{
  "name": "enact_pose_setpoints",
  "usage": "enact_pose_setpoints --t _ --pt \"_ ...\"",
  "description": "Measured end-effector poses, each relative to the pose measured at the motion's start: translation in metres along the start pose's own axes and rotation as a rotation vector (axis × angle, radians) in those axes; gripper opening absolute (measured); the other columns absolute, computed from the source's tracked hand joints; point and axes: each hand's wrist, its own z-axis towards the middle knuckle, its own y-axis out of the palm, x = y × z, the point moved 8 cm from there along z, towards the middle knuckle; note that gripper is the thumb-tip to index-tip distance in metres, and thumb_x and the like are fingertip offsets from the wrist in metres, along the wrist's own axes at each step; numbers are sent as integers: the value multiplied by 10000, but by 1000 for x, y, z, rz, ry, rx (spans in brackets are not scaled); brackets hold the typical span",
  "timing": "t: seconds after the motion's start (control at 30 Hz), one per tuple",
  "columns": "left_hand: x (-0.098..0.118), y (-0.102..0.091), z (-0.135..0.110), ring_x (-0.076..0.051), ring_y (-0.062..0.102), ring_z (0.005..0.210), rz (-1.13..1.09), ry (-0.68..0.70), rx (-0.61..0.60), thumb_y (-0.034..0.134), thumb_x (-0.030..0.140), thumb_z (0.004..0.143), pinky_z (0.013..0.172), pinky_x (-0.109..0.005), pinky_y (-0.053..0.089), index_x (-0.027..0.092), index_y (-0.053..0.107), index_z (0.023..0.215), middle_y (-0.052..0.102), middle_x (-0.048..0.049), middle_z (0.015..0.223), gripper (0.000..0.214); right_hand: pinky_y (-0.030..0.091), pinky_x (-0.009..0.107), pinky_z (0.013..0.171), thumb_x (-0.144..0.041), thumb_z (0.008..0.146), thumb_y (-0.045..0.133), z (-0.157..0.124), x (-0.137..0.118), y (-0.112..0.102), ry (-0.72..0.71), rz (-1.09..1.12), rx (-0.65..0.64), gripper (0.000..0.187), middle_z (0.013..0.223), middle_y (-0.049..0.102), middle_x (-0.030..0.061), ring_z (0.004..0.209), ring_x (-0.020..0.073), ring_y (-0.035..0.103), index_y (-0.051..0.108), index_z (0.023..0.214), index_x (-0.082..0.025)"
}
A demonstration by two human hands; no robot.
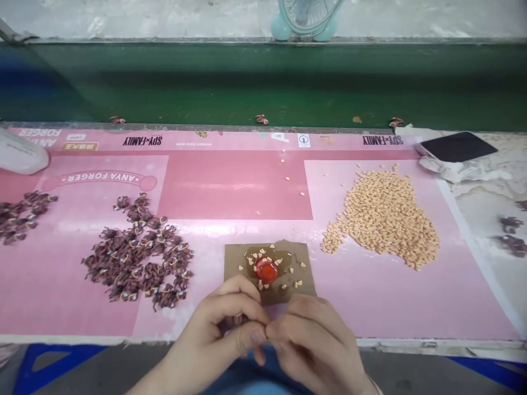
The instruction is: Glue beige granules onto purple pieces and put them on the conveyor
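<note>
Left hand (220,340), right hand (317,334) meet at fingertips; we can't tell if clamped on anything. Beyond: red cap (268,270) on brown sheet (298,254).

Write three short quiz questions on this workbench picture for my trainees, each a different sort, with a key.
1. Choose what rests on the brown sheet: A) turquoise fan; B) red disc with orange centre; C) dark-screened device.
2. True or false: as pictured, the heap of tan pieces lies right of the biggest pile of dark knotted bundles.
3. Fill in: the left grip and right grip come together by the sheet's ____ edge (near or far, as the wearer sees it).
Key: 1. B. 2. True. 3. Near.
</note>
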Motion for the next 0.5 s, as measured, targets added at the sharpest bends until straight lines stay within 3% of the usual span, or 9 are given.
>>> enact_pose_setpoints --t 0.07,0.17,0.33,0.5 --pt "-12 -4 -2 -50 666 563 -92 -17 34 800 379 885 562 -135 561 284 828 818 542 22 879 119 533 183 552 -115 1016 506 -2 0 2 -25 -30 -50 187 674 654 -39 551 81 603 667 976 -201" --pt "-17 -12 -4 -35 636 533 -63 71 108 795 279 889 526 -123 544 288 811 843 566 28 887 50 556 185 569 -133 1027 508 -6 2 3 -17 -86 -64 186 730 684 -20 594 84 644 680 1030 -204" --pt "12 -17 -17 -67 643 649 434 406 321 731 104 878 584 -89 536 259 786 868 630 24 815 165 577 154 600 -161 1017 564 -10 5 1 64 -176 60 115 741 708 -17 618 74 687 646 950 -206" --pt "34 -8 -24 -75 667 713 758 608 402 636 11 902 706 -92 562 216 760 922 652 14 811 240 587 148 587 -116 961 626 -10 1 5 50 -276 77 109 699 722 -26 573 79 692 676 914 -201"
